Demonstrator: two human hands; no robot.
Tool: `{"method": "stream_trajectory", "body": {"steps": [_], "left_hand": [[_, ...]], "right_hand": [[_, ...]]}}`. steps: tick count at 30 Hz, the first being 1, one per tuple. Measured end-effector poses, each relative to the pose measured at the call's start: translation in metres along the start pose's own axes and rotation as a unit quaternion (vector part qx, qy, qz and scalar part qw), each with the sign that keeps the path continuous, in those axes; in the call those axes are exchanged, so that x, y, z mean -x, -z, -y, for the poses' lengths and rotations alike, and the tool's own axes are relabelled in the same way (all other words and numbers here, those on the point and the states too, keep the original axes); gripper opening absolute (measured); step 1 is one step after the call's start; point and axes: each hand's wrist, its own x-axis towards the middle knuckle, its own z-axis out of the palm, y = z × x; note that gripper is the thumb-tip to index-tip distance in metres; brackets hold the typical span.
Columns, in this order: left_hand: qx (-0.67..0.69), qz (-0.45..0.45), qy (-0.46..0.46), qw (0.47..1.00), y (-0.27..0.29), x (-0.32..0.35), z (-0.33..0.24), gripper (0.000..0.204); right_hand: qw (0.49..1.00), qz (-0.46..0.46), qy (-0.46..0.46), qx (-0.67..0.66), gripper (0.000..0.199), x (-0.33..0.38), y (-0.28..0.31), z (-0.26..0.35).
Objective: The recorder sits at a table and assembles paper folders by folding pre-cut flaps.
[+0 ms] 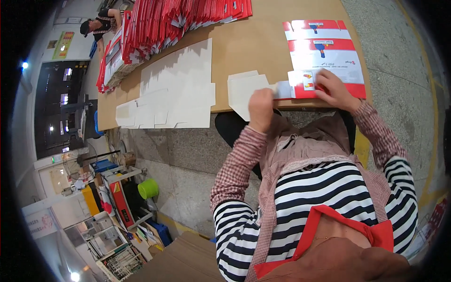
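A flat printed carton (345,68) in red and white, with pictures of a tool, lies unfolded at the table's right end. My right hand (334,89) is on its near panel, the fingers bent and closed at that panel's edge. Beside the carton's left flap is my left hand (261,109), closed in a fist; what its fingers hold is hidden. A plain off-white cardboard piece (239,89) lies partly under and left of this hand. The flap between both hands looks blurred.
The brown table (263,33) carries plain cardboard sheets (181,84) at its near left. Behind them, folded red cartons (159,23) form a large pile. Another person (105,23) stands beyond it. A green bucket (148,188) and a machine (121,204) stand at left.
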Motion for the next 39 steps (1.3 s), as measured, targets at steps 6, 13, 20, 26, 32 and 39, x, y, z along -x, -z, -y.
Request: {"method": "stream_trajectory", "body": {"steps": [6,13,20,26,32,39], "left_hand": [[-0.139,0.083,-0.142,0.977,0.023,0.053,-0.012,0.048],[0.125,-0.149,0.042,0.980,0.033,0.076,0.015,0.063],[0.677,-0.324,0.450,0.484,-0.023,0.062,-0.017,0.039],[0.223,-0.116,0.003,0.968,-0.006,0.000,-0.034,0.068],[0.121,0.055,-0.119,0.984,-0.008,-0.024,-0.022,0.111],[0.131,0.036,-0.112,0.984,-0.017,-0.033,-0.023,0.112]], "right_hand": [[0.969,0.058,0.217,0.103,0.049,-0.036,-0.023,0.022],[0.965,0.053,0.234,0.108,0.059,-0.024,-0.025,0.020],[0.966,0.037,0.223,0.128,0.061,-0.020,-0.028,0.021],[0.972,0.064,0.198,0.106,0.059,-0.019,-0.028,0.031],[0.983,-0.043,0.060,0.171,0.083,0.009,-0.010,0.017],[0.980,-0.080,0.061,0.171,0.076,0.011,-0.004,0.004]]}}
